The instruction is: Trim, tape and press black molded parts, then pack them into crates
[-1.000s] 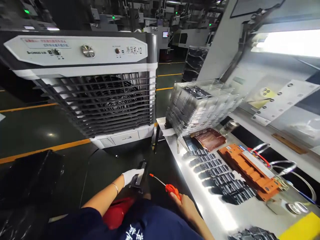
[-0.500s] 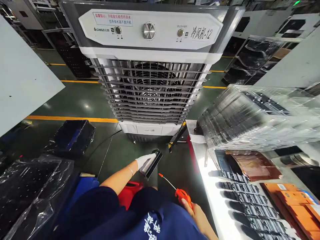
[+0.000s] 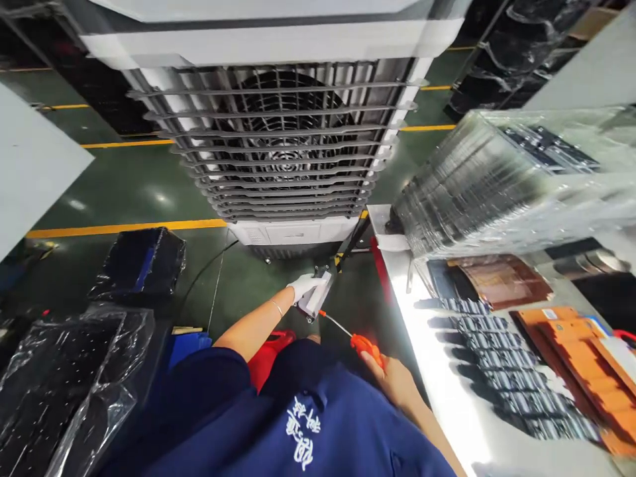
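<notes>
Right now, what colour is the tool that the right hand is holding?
The tool is bright orange-red, in the head view.

Part (image 3: 316, 295) in L hand (image 3: 304, 286) closer to orange tip (image 3: 322, 313) vs b4

The shiny pale surface (image 3: 447, 397) bears a slanting row of ribbed parts (image 3: 519, 380). From the row's middle, an orange fixture (image 3: 586, 358) sits at 3 o'clock, a reddish-brown piece (image 3: 504, 278) at 12, and stacked clear trays (image 3: 457, 185) farther along toward 12.

Air gun (image 3: 366, 347) orange-red; glove (image 3: 304, 286) white; shirt (image 3: 318, 424) navy, white lettering; floor (image 3: 278, 281) dark green, yellow lines.
</notes>
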Demonstrator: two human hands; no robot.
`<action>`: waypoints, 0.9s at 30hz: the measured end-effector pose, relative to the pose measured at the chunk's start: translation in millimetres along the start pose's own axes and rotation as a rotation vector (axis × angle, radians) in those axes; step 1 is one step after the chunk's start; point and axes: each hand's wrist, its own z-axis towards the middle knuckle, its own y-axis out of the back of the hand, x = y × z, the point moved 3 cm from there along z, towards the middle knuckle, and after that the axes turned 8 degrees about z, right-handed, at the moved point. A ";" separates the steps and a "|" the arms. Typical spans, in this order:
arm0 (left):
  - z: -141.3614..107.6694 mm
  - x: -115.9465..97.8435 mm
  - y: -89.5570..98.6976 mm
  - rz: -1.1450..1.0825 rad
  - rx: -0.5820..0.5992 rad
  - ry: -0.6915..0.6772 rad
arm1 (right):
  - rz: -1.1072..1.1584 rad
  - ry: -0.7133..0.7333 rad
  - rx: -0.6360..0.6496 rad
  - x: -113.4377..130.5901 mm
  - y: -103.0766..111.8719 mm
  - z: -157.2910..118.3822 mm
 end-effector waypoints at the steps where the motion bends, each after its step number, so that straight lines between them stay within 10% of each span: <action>1: 0.3 -4.8 -4.0 0.028 -0.021 -0.023 | -0.020 -0.022 0.014 3.4 0.7 -1.9; 13: -15.1 -47.7 -38.2 0.245 -0.119 -0.252 | -0.096 -0.047 -0.037 5.2 3.7 -12.1; 27: -34.7 -14.0 -52.1 0.368 0.072 -0.273 | 0.009 -0.245 -0.141 -19.4 22.3 -12.3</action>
